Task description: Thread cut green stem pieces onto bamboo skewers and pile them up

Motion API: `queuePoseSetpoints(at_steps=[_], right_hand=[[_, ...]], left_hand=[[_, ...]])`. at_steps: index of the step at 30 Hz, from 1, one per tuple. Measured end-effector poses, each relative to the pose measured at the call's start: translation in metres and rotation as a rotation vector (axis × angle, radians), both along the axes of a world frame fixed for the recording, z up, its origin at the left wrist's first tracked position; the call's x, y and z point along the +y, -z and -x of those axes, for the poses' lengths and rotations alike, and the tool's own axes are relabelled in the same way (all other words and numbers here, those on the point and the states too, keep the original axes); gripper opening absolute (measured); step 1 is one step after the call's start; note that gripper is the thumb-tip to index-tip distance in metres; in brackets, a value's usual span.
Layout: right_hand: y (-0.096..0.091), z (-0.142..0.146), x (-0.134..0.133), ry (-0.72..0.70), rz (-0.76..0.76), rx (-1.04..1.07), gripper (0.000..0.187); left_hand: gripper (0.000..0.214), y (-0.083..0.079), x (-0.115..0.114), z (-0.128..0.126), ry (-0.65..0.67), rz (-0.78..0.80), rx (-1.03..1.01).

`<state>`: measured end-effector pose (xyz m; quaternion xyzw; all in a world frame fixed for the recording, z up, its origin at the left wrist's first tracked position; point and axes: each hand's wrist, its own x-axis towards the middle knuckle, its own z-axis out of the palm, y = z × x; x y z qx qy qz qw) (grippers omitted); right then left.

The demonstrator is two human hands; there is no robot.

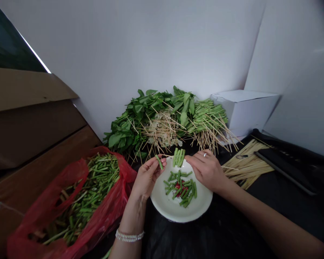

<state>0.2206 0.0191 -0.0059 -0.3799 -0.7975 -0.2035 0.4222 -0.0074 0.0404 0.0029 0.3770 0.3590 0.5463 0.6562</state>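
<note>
My left hand (148, 176) pinches a short green bean piece (159, 162) between thumb and fingers, just left of a white plate (172, 208). My right hand (205, 168) is closed on a thin skewer that carries several bean pieces (178, 157) side by side, held over the plate's far rim. A loose heap of cut bean pieces (182, 187) lies in the plate's middle over a red mark.
A red plastic bag (78, 205) full of cut beans sits at the left. Behind the plate lie skewered leafy greens (135, 122), skewered beans (209, 117) and a pale skewered heap (162, 131). Bare bamboo skewers (245, 165) lie at right, near a white box (245, 108).
</note>
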Motion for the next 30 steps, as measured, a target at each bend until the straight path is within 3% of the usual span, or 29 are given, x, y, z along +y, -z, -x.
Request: queuePoseSetpoints(at_steps=[6,30], right_hand=[[0.0003,0.0024,-0.0013,0.012,0.002,-0.05,0.028],[0.0015,0.0041,-0.0012,0.029,0.007,-0.091,0.029]], left_hand=[[0.029,-0.0021,-0.0005,0.0026,0.002,0.003,-0.064],[0.031,-0.0009,-0.001,-0.0015,-0.063,-0.038,0.006]])
